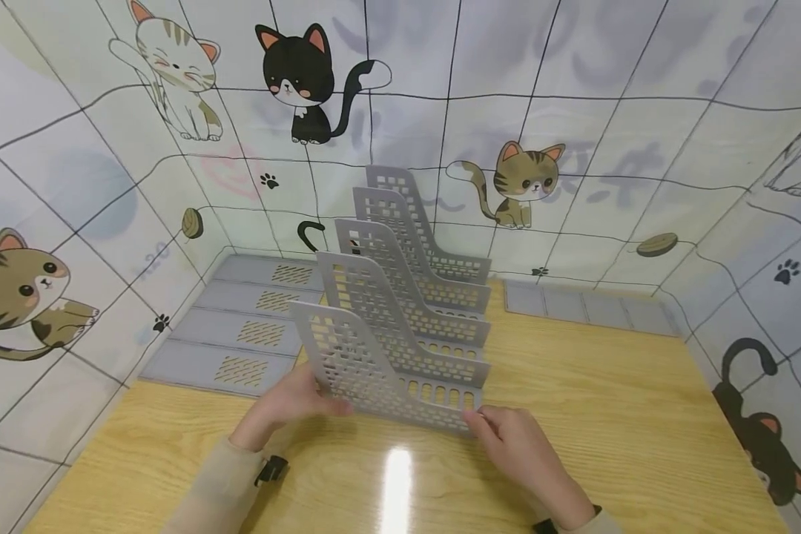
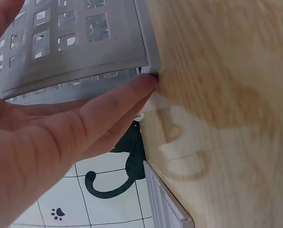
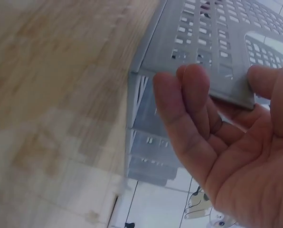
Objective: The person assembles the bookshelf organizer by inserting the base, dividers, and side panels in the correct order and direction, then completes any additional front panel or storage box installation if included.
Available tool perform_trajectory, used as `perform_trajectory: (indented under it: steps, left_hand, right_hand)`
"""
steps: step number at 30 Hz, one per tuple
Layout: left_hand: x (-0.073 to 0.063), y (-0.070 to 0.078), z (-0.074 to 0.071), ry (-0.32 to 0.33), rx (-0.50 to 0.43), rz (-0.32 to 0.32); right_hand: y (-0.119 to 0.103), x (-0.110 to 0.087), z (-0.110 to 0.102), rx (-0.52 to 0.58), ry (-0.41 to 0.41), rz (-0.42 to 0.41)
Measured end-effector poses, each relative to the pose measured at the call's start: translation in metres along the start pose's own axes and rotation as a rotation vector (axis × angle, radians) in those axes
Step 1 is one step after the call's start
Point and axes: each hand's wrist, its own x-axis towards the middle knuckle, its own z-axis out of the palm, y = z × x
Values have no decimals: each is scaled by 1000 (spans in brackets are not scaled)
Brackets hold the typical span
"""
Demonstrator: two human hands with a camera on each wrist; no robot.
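Observation:
A grey plastic file rack (image 1: pixel 372 352) with several perforated, sloping dividers stands on the wooden table in front of me. My left hand (image 1: pixel 300 400) grips its near left corner, thumb on the nearest divider's face. In the left wrist view, the fingers of that left hand (image 2: pixel 51 137) run along the rack's edge (image 2: pixel 117 52) down to its base corner. At the low near right corner, my right hand (image 1: pixel 517 445) pinches the nearest divider. The right wrist view has the right hand's thumb and fingers (image 3: pixel 196 88) around that corner of the rack (image 3: pixel 234 88).
Flat grey slotted panels (image 1: pixel 210 297) lie left of the rack at the back of the wooden table (image 1: pixel 607 400). Another flat grey panel (image 1: pixel 590 308) lies at the back right, along the foot of the cat-print wall covering (image 1: pixel 414 126). Walls also rise on both sides.

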Motion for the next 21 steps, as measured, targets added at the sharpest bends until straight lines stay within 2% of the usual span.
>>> perform_trajectory:
  steps: [2, 5, 7, 9, 12, 15, 18, 21]
  left_hand:
    - [-2, 0, -1, 9, 10, -22]
    - [-6, 5, -5, 65, 57, -72]
    - [-10, 9, -9, 125, 84, -99]
    - [-14, 16, -15, 202, 108, -79]
    - [-17, 28, -24, 316, 95, 55]
    - [-19, 46, -27, 406, 63, 248]
    - [-17, 64, -25, 455, -8, 406]
    - [-12, 80, -21, 481, -43, 514]
  right_hand:
    - [5, -1, -1, 28, -23, 16]
    - [13, -1, -3, 63, -59, 30]
    - [18, -2, -6, 82, -85, 35]
    - [23, -1, -8, 97, -112, 16]
    - [31, 0, -11, 98, -143, -33]
    - [38, 2, -15, 84, -177, -68]
    - [43, 6, -19, 101, -227, -14]
    - [45, 12, -22, 163, -256, 95]
